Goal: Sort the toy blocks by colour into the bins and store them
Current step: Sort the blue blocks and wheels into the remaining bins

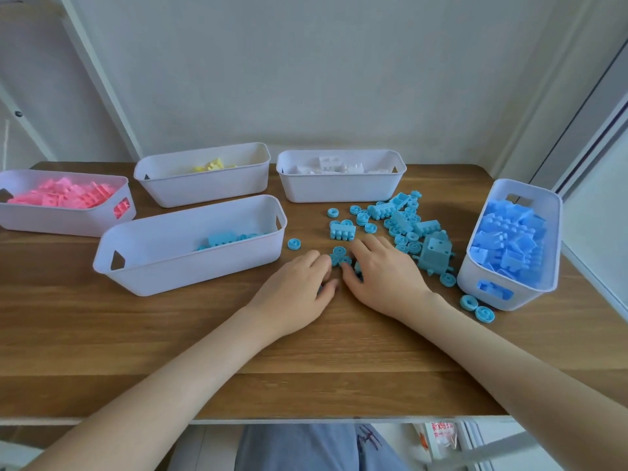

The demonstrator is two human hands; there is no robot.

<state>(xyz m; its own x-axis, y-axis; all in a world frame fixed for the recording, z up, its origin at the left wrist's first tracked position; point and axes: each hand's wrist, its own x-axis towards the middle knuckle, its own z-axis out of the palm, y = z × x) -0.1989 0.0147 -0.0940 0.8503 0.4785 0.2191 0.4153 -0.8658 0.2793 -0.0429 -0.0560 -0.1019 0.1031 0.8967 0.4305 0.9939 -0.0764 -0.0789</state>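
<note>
Teal wheels [339,255] lie flat on the wooden table [306,351], hubs up, right between my two hands. Left hand [299,287] is palm down with fingers curled; the fingertips are tucked under, just beside the wheels, so I can't tell if it holds anything. Right hand [384,277] is palm down with fingers loosely bent over the same cluster and the thumb tip against one wheel. A teal bit shows under the palm, but I can't tell whether it's gripped or just touched.

The loose teal pile [401,222] sits beyond my right hand, blocks pointing every way. A big cube block [435,254] is at its near right edge. One lone wheel [294,244] lies near the teal bin [190,263], and two more wheels [475,307] lie just beside the blue bin [492,290].

The teal bin's long axis runs left to right, its right end angled away from me. The few teal blocks inside are half hidden by the near wall. The blue bin is full, long axis pointing away from me. The pink bin [51,222] is cut off at the left edge. In the yellow bin [204,188] and white bin [339,188] at the back, only the tops of the contents show.
</note>
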